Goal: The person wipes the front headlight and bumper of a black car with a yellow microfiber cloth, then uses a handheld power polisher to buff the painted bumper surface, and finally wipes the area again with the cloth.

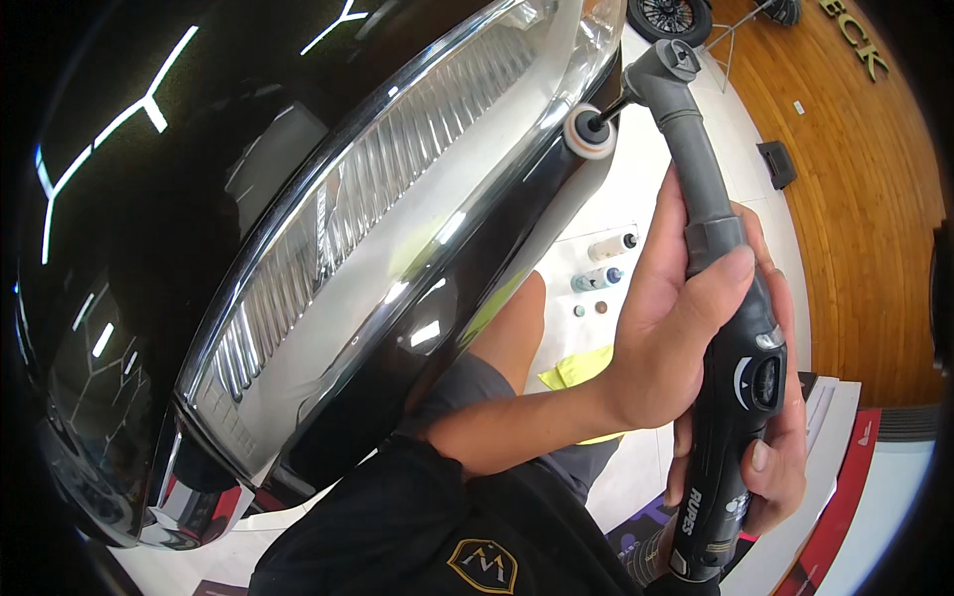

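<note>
Both hands hold a black and grey Rupes cordless polisher [734, 357]. My left hand [663, 320] wraps around its upper body and neck, the thumb lying across the grey collar. Lower down, my right hand [779, 477] grips the black handle, its fingers partly hidden. From the angled head a thin shaft leads to a small round polishing pad [590, 132]. That pad sits against the glossy black bumper panel [514, 216], just below the clear headlight [447, 149] of a black car. Whether the pad is spinning cannot be told.
Two bottles [613, 246] [596, 279] and two small round pads [579, 311] [601, 307] are on the pale tiled floor. A yellow cloth [585, 366] lies near my leg. Beyond are a wheel [667, 16], a black object [777, 164] and a wooden surface [857, 216]. Boxes [842, 462] stand at right.
</note>
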{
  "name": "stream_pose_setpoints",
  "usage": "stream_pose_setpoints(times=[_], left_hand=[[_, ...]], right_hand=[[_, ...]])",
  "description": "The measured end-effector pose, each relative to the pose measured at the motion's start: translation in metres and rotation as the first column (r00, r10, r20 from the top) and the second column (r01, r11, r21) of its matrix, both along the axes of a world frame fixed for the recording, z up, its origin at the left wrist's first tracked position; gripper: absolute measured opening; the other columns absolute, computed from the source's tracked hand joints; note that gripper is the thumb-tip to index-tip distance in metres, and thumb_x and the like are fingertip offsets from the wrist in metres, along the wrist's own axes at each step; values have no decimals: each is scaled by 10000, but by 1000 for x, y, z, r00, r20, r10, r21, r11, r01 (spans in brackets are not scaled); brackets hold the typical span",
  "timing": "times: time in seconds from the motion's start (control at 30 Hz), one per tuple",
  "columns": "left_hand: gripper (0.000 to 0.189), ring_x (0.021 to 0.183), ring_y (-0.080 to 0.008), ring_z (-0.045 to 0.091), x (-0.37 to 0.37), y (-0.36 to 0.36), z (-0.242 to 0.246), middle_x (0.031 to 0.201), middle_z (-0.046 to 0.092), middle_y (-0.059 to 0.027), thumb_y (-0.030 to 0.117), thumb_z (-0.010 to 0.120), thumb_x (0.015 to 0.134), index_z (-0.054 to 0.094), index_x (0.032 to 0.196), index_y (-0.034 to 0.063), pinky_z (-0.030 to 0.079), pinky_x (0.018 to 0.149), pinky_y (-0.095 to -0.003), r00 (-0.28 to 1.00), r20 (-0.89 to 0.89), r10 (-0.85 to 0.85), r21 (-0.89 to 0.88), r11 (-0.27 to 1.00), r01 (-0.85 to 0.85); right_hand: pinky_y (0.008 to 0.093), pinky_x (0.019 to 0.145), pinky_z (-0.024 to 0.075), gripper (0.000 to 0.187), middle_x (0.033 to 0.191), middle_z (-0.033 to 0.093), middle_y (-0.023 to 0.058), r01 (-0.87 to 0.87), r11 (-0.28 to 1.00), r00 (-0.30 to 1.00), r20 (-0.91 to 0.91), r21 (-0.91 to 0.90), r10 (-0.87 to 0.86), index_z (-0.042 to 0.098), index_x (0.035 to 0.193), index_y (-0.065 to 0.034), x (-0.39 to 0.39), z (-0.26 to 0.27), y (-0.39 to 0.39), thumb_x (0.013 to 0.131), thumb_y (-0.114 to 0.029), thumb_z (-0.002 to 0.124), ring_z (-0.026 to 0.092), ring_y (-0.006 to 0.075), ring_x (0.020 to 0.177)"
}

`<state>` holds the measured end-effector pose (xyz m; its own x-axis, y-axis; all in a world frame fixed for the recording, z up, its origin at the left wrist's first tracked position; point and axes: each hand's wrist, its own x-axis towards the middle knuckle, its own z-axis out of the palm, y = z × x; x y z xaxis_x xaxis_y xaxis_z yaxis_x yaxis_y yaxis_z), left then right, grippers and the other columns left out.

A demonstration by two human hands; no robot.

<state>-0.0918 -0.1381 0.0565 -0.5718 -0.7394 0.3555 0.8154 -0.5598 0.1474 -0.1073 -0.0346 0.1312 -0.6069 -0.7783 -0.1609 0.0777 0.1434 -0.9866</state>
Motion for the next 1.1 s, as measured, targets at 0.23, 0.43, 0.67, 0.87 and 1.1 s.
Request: stream_pose_setpoints(times=[0.23, 0.43, 0.67, 0.87, 1.1], left_hand=[[599, 805, -125, 612, -6, -2, -3, 977, 477, -42, 149, 491, 1013, 157, 1501, 56, 523, 669, -248, 992, -103, -70, -6, 998, 70], [631, 797, -120, 602, -7, 0, -1, 971, 473, -41, 161, 486, 1012, 130, 1519, 42, 509, 659, -232, 993, -96, -62, 31, 997, 65], [650, 789, -118, 596, -6, -1, -2, 966, 466, -39, 173, 489, 1007, 116, 1524, 39, 509, 660, -235, 997, -79, -14, -1, 1000, 14], [650, 798, -118, 594, -6, 0, 7, 978, 460, -41, 157, 484, 1007, 104, 1523, 48, 515, 666, -242, 990, -115, -82, -7, 997, 82], [650, 809, -112, 590, -1, -2, 1, 982, 458, -43, 151, 480, 1008, 99, 1527, 53, 517, 673, -247, 996, -86, -36, -13, 999, 35]], right_hand=[[316, 445, 623, 1201, 984, 630, 288, 71, 997, 997, 3, -21, -71, 87, 1578, -38, 5, -1, -7, 657, -374, 782, 678, 231, 524], [316, 440, 620, 1203, 939, 643, 279, 68, 998, 998, 3, -6, -68, 78, 1576, -30, -1, -1, -1, 663, -369, 784, 675, 234, 514], [332, 435, 618, 1191, 937, 648, 281, 14, 999, 999, 32, -33, -13, 48, 1577, -36, -5, -3, -1, 692, -334, 787, 679, 249, 513], [334, 447, 624, 1195, 919, 650, 275, 67, 993, 997, 32, -98, -64, 48, 1577, -38, 1, 5, -1, 686, -327, 790, 688, 255, 529], [324, 442, 620, 1216, 908, 655, 261, 49, 999, 999, -13, 3, -49, 85, 1575, -32, 0, 3, -1, 657, -376, 805, 693, 249, 539]])
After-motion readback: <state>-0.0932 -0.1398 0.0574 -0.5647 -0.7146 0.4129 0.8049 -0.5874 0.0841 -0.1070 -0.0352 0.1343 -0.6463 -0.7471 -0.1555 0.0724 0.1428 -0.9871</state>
